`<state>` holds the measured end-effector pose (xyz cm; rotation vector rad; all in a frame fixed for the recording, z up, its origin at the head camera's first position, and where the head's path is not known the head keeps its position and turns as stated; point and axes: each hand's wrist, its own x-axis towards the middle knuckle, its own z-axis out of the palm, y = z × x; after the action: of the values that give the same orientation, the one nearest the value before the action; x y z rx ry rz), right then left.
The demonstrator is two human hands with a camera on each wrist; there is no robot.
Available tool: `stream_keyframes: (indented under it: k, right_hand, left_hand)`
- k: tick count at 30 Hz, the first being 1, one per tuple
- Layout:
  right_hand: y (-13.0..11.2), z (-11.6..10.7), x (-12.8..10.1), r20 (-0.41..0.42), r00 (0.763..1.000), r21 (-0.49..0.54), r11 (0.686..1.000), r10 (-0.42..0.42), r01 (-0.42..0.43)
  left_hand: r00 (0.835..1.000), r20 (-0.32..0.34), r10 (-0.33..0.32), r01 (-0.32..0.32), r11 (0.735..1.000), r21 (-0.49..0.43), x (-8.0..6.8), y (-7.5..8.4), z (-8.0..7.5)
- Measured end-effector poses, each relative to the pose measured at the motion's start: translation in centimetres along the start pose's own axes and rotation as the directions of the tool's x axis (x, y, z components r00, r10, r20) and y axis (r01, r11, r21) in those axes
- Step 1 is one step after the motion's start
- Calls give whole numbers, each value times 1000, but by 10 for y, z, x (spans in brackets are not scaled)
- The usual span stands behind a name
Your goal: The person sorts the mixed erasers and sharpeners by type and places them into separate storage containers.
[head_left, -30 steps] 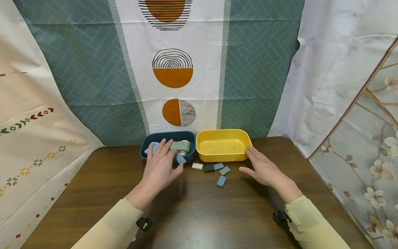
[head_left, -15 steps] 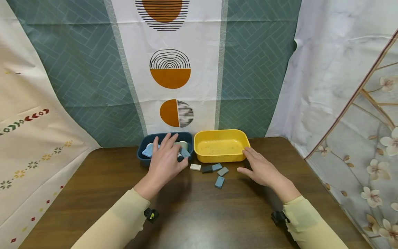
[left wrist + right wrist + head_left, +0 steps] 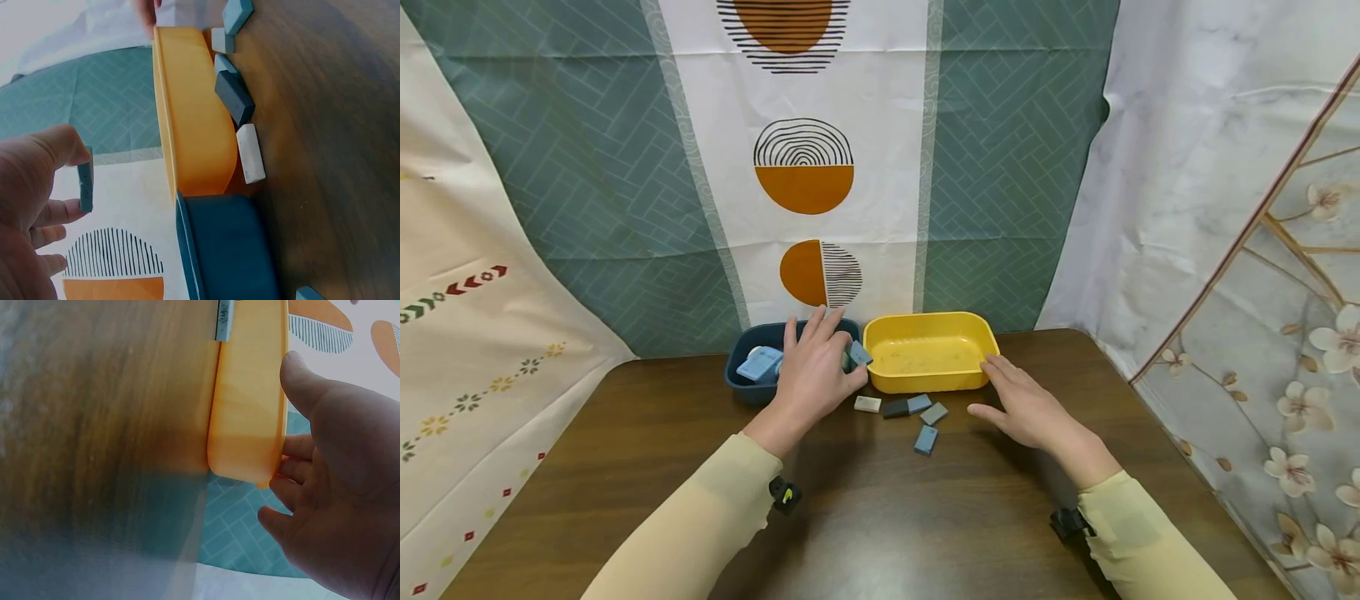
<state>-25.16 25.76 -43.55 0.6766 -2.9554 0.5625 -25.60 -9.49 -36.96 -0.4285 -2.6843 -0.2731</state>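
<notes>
My left hand (image 3: 812,371) pinches a small blue rectangular block (image 3: 860,353) between thumb and finger. In the head view the block overlaps the meeting ends of the dark blue bin (image 3: 743,390) and the yellow bin (image 3: 928,382). The left wrist view shows the block (image 3: 86,179) held by its ends, above rim level. Inside the dark blue bin lies a light blue piece (image 3: 760,363); the hand hides much of the other contents. My right hand (image 3: 1033,412) rests its straight fingertips at the right end of the yellow bin, thumb spread.
Small blocks lie on the brown table (image 3: 880,508) before the yellow bin: a white block (image 3: 867,404), a black block (image 3: 896,409) and several blue-grey ones, with one blue block (image 3: 926,440) nearest me. A patterned curtain (image 3: 1007,208) hangs right behind the bins.
Holding the block, my left hand has moved right, from over the dark blue bin towards the yellow bin, uncovering the light blue piece. My right hand stays at the yellow bin.
</notes>
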Motion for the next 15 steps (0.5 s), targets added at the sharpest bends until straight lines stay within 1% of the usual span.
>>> stream_keyframes:
  k: [7,15]
  right_hand:
    - [-1,-1,0,-4,1000,1,1000,1,-1]
    - [-2,-1,0,-1,1000,-4,1000,-2,2]
  left_hand:
    - [1000,2,8,-8,1000,14,15,7,8]
    - [998,51,-23,22,999,30,28,14,22]
